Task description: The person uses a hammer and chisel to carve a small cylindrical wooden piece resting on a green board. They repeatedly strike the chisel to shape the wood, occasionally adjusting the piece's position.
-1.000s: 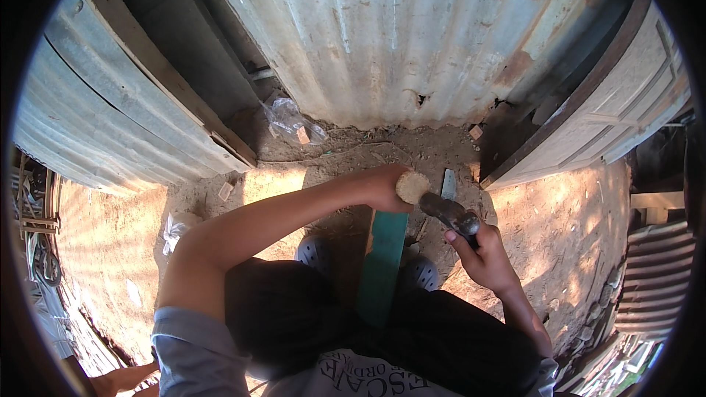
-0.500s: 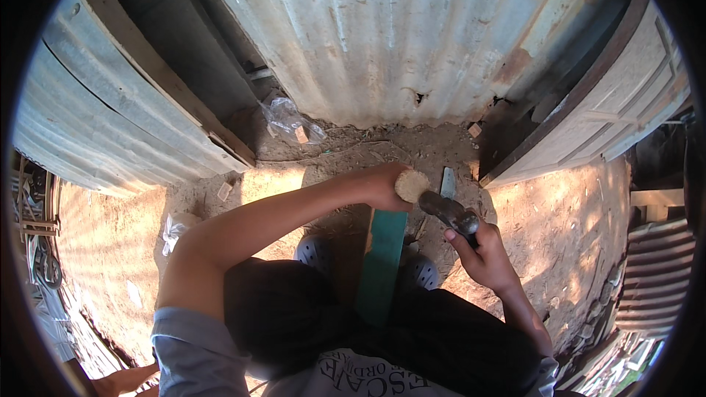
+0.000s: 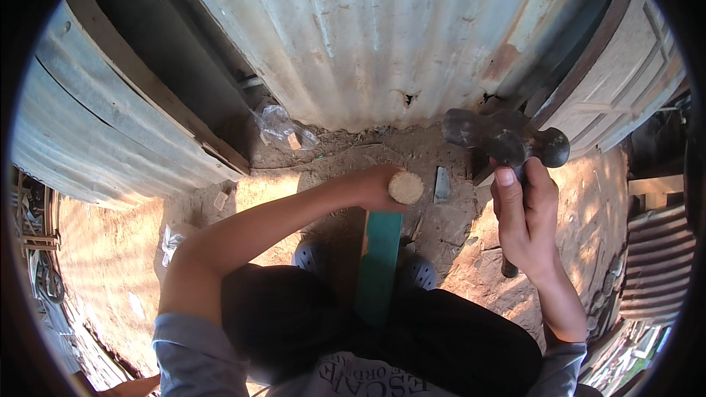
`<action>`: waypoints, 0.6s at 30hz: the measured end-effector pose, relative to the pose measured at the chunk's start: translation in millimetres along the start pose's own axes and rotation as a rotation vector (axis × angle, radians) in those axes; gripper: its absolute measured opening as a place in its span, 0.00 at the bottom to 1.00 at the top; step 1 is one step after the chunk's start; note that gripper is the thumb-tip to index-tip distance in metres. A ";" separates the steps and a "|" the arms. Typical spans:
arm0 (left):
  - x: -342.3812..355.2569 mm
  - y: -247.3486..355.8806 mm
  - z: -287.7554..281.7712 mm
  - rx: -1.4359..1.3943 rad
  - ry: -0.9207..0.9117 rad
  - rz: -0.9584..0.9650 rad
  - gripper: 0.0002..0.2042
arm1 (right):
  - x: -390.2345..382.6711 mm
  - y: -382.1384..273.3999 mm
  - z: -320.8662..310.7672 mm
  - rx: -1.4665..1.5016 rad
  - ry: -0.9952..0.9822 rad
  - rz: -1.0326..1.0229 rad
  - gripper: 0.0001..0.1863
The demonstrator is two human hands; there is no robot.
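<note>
My left hand [image 3: 375,185] is closed round a wooden piece whose pale, round end [image 3: 405,187] faces up; the rest of it is hidden. Below that hand a green-painted board [image 3: 379,265] runs from between my legs toward the wrist. Whether the wooden piece touches the board I cannot tell. My right hand [image 3: 528,220] grips the handle of a dark ball-peen hammer [image 3: 507,136], thumb along the shaft. The hammer's head is raised to the right, apart from the round wooden end.
Ahead stands a corrugated metal sheet [image 3: 382,37], with another metal sheet [image 3: 110,125] at left and a panelled door [image 3: 625,73] at right. On the dirt floor lie a flat metallic-looking strip [image 3: 441,185], a clear plastic bag [image 3: 276,123] and a white bag [image 3: 171,242].
The hammer has swung up and right, away from the round wooden end beside which it was. My left hand keeps its hold with hardly any shift.
</note>
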State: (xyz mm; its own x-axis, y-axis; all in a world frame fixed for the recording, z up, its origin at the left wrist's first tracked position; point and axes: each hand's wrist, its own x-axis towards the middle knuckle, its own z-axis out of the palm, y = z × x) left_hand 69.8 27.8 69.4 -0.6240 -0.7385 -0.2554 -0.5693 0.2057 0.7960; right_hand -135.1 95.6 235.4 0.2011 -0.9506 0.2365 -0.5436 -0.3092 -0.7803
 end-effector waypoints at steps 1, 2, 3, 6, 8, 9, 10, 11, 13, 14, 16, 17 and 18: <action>2.0 -0.4 -2.3 -0.033 -0.072 0.012 0.26 | 2.1 1.0 2.2 -0.011 -0.001 -0.029 0.11; 5.8 -1.5 -6.6 -0.067 -0.143 0.024 0.27 | 3.7 1.3 5.2 -0.021 -0.003 -0.058 0.11; 8.0 -1.7 -8.0 -0.103 -0.213 0.037 0.28 | 4.8 -1.8 10.8 -0.008 -0.071 0.010 0.13; 0.3 16.4 -9.1 -0.050 -0.058 -0.005 0.27 | 3.1 38.2 32.4 -0.346 -0.420 0.059 0.15; 3.3 11.3 -3.6 -0.069 -0.072 0.107 0.26 | 5.1 36.6 27.9 -0.331 -0.383 -0.037 0.14; 2.5 6.8 -0.2 -0.084 -0.074 0.153 0.26 | 7.1 32.3 26.6 -0.317 -0.375 -0.088 0.14; -1.5 3.1 2.8 -0.035 -0.017 0.145 0.26 | 9.4 24.2 25.3 -0.280 -0.347 -0.061 0.14; -6.0 -0.5 5.4 0.015 0.039 0.137 0.25 | 13.1 12.2 24.2 -0.244 -0.318 -0.034 0.14; -3.9 4.4 3.1 0.010 0.011 0.131 0.25 | 14.8 -2.4 21.7 -0.174 -0.211 0.019 0.14; -0.8 5.8 -2.7 -0.044 -0.068 0.111 0.25 | 12.1 0.7 23.6 -0.163 -0.162 -0.004 0.15; 1.1 10.8 -7.1 -0.117 -0.101 0.110 0.24 | 2.2 14.8 31.3 -0.152 -0.053 -0.054 0.16; 1.4 12.8 -5.2 -0.142 -0.058 0.128 0.23 | -5.4 29.6 37.3 -0.214 -0.056 -0.085 0.16; 1.3 15.1 -5.4 -0.163 -0.008 0.139 0.22 | -8.8 38.0 39.0 -0.255 -0.127 -0.036 0.16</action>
State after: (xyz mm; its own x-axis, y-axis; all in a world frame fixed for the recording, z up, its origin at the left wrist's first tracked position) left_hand 63.3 26.4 84.0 -0.6948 -0.7053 -0.1406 -0.3835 0.1980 0.9021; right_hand -125.8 93.3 181.0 0.3157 -0.9328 0.1739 -0.7186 -0.3548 -0.5981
